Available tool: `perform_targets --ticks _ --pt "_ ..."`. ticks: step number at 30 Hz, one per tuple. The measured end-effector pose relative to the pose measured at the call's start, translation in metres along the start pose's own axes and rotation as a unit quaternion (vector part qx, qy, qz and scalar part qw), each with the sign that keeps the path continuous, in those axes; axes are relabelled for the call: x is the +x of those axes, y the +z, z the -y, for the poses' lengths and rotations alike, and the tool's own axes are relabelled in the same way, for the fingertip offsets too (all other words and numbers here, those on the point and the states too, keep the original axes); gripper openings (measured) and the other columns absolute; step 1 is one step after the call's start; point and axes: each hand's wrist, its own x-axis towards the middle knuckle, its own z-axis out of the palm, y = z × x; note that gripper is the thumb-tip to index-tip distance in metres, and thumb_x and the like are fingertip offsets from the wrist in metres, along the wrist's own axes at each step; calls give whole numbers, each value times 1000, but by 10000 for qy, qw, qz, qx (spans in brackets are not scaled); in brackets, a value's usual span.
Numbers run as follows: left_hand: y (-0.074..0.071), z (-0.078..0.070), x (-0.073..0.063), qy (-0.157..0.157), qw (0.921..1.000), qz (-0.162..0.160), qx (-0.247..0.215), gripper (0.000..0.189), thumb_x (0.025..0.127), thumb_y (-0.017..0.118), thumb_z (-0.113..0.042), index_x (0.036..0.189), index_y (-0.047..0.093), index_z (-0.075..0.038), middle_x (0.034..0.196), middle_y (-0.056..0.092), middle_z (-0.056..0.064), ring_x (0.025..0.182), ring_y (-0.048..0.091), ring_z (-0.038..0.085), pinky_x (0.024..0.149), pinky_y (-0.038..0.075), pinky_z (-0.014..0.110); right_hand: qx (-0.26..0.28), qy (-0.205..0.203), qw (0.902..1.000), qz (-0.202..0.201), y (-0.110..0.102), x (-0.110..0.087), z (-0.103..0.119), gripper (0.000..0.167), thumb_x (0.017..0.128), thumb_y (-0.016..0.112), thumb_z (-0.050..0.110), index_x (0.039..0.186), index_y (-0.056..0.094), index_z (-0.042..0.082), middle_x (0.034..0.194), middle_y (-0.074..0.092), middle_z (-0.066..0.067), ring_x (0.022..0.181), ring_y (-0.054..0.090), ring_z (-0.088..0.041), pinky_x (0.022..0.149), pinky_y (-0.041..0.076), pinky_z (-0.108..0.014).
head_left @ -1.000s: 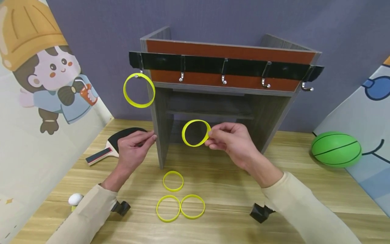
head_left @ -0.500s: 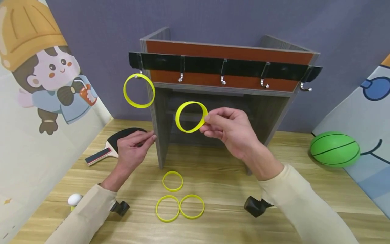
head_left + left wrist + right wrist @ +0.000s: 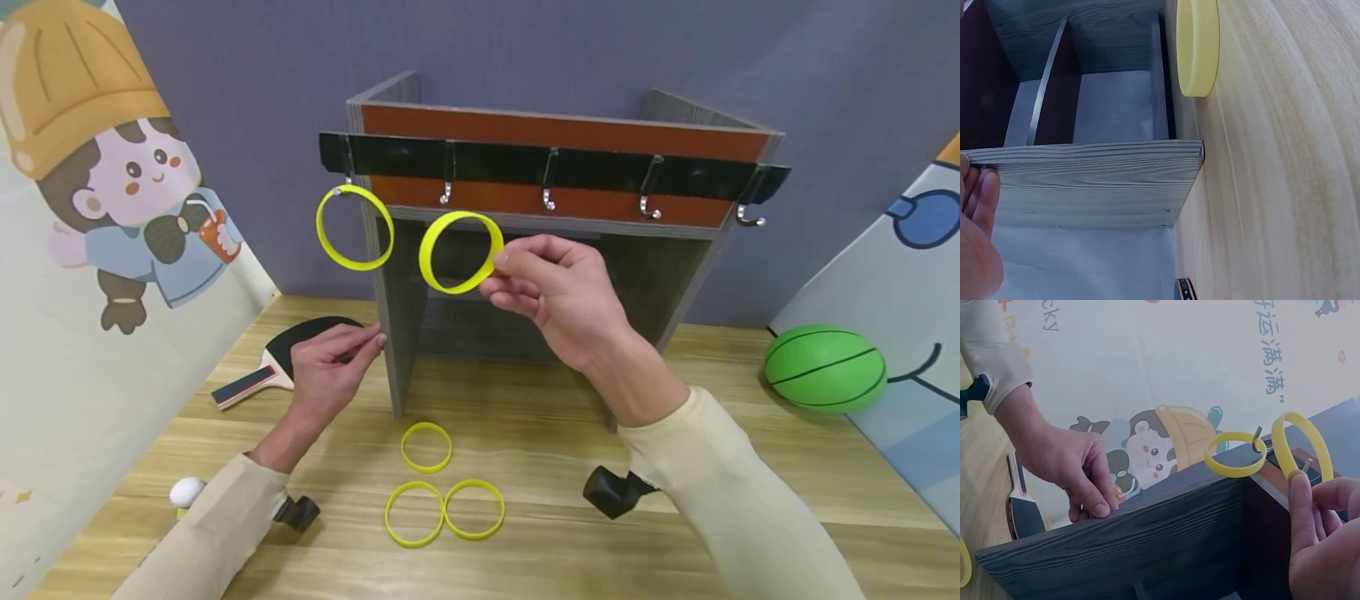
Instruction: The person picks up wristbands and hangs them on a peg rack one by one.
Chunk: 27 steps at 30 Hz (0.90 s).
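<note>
My right hand (image 3: 566, 292) pinches a yellow ring (image 3: 426, 258) by its right side, fingers and thumb on the band. That ring is held up before the grey wooden shelf unit (image 3: 397, 333), just below the second metal hook (image 3: 446, 193) from the left. Another yellow ring (image 3: 321, 237) hangs from the leftmost hook, close beside the held one. My left hand (image 3: 330, 367) holds the front edge of the unit's left side panel (image 3: 1147, 519) between thumb and fingers. Three more yellow rings lie on the table, one (image 3: 405, 446) behind two side by side.
A black hook rail (image 3: 498, 158) with several hooks runs across the unit's orange front board. A table tennis bat (image 3: 251, 385) lies left, partly behind my left hand. A white ball (image 3: 185, 492) sits near my left sleeve, and a green ball (image 3: 825, 368) at right.
My right hand has raised the pinched ring and carried it slightly left, from in front of the shelves to near the rail. My left hand has stayed on the panel.
</note>
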Motion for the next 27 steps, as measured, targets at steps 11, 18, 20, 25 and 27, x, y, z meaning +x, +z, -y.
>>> perform_targets --ticks 11,18,20,25,27 --pt "0 6 -3 77 9997 -27 223 24 65 73 24 85 73 10 74 68 16 59 60 10 54 46 10 347 13 9993 -158 7 8 1 16 87 69 3 98 61 -6 86 67 -20 70 69 -24 70 56 -32" --pt "-1 21 -9 27 9997 -29 247 25 66 75 20 87 74 6 76 69 13 60 61 10 54 46 11 584 -31 9978 -325 12 12 -1 12 86 69 2 95 65 -5 85 66 -20 69 68 -24 69 56 -32" --pt "-1 21 -10 32 9997 -14 253 25 66 75 20 87 74 6 76 69 13 60 60 10 54 46 11 598 -35 9975 -386 13 12 -3 12 86 69 2 95 65 -5 85 66 -20 69 68 -24 69 56 -33" --pt "-1 21 -9 39 9995 9 299 26 66 75 20 87 74 5 76 69 11 58 59 10 52 44 10 547 14 9974 -473 13 12 -6 13 85 70 3 95 66 -5 86 66 -21 69 68 -24 70 56 -33" --pt "-1 20 -9 68 9995 11 320 26 66 75 19 87 75 5 76 69 11 58 59 11 53 45 11 523 41 9975 -468 13 12 -7 14 85 70 4 95 66 -5 86 66 -21 70 68 -24 70 56 -33"
